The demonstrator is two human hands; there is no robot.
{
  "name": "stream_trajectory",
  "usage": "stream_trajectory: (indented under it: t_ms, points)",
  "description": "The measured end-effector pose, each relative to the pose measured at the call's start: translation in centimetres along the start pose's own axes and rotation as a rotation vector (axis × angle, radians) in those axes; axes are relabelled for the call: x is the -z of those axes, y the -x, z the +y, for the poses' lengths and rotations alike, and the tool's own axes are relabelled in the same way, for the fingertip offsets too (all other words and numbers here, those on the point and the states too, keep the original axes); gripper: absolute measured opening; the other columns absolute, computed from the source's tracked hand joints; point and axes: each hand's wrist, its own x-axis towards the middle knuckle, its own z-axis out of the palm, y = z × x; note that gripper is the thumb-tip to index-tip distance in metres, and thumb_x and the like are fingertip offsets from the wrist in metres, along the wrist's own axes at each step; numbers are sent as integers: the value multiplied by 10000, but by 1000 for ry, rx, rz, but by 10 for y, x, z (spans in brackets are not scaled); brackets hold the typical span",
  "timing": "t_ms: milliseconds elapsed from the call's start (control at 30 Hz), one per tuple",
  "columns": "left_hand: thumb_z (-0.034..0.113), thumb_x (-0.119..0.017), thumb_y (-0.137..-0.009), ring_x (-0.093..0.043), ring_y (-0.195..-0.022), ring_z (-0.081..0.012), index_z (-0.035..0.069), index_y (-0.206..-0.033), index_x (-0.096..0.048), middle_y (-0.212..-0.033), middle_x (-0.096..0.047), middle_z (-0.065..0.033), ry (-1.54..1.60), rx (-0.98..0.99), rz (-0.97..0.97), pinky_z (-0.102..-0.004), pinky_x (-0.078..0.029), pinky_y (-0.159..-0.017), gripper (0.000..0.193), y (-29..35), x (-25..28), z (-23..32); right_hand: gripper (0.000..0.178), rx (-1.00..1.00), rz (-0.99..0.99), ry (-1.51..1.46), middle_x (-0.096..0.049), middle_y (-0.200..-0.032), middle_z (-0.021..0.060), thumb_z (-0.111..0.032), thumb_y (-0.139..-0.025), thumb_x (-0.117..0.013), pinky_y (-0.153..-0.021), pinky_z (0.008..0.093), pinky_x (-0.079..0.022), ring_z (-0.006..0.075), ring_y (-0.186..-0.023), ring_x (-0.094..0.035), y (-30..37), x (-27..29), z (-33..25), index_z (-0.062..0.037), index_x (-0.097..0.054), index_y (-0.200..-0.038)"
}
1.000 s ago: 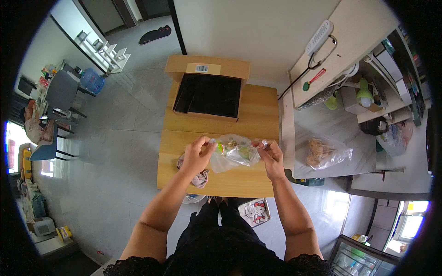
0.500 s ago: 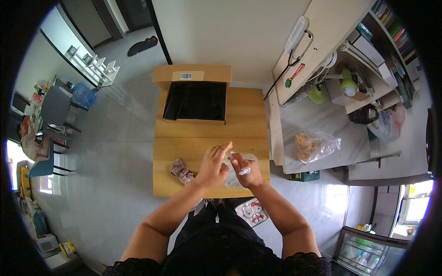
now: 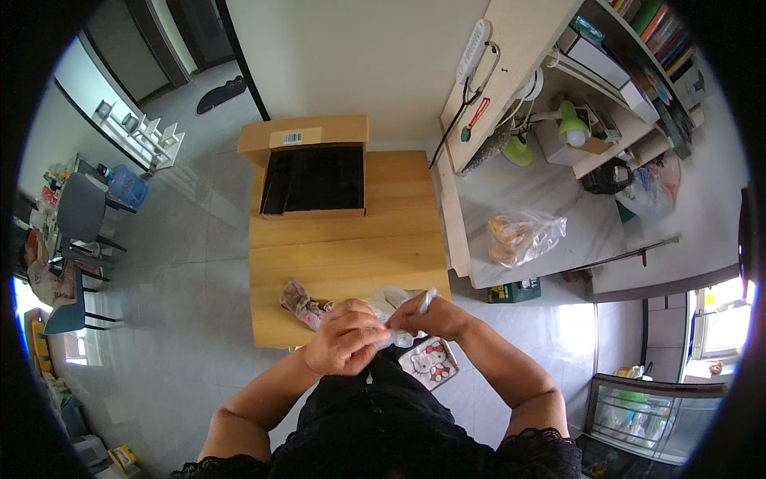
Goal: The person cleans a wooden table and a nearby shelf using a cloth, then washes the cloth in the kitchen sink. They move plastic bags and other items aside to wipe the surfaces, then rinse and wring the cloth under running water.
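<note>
Close to the table's near edge my left hand [image 3: 345, 338] is closed, its fingertips pinching a thin whitish, see-through piece of plastic [image 3: 399, 339]. My right hand [image 3: 431, 314] is closed on the same piece, just to the right. A small white strip [image 3: 428, 300] sticks up from the right hand; its kind is too small to make out. Behind the hands a crumpled pale plastic bag [image 3: 387, 300] lies on the wooden table [image 3: 351, 255], partly covered by the right hand. A bunched pinkish patterned cloth [image 3: 301, 303] lies beside the left hand.
An open cardboard box [image 3: 303, 128] with a black inside stands at the table's far side. To the right, a desk [image 3: 471, 231] carries a clear bag of brownish food [image 3: 519, 237] and a green lamp [image 3: 571, 126]. Chairs [image 3: 83, 211] stand at the left.
Both hands have come down and nearer to my body. The left fingers, earlier stretched out, are now curled in a pinch, with the whitish plastic between the hands. The view has shifted slightly.
</note>
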Motion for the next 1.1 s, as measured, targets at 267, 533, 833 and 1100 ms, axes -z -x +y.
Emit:
stream_trajectory:
  t_ms: [267,533,833,1100]
  points:
    - [314,-448,-965,-570,-967,-214,-21,-1105,-578,-1028,-614,-141,604,801,-168,-301,-433,-858,385,2,-39,-24,173,837,398,1322,-491,-787,69,-75,-623,-624,-527,335,-485,194,-649,-572,29,-41,-21,-67,-514,-757]
    - [260,-507,-962,-543,-798,-87,-1,-931,-628,-861,-617,-23,1039,779,-17,-243,-450,-726,289,-36,-30,8,314,1083,1067,1299,-552,-812,60,-105,-591,-669,-510,296,-463,191,-656,-576,44,-28,-36,-48,-612,-894]
    - [62,-665,-829,-531,-634,-94,-12,-796,-620,-694,-581,-44,234,402,263,-241,-425,-584,93,-51,24,51,328,993,866,1567,-632,-836,88,-311,-738,-704,-475,269,-470,171,-605,-611,82,-11,-74,-21,-588,-839]
    - [144,-655,-847,-490,-582,-96,54,-767,-595,-664,-543,-8,445,800,836,-252,-415,-547,135,-6,85,-23,279,763,867,1233,-578,-636,81,-198,-780,-693,-470,347,-439,244,-548,-580,91,24,-28,-67,-489,-641]
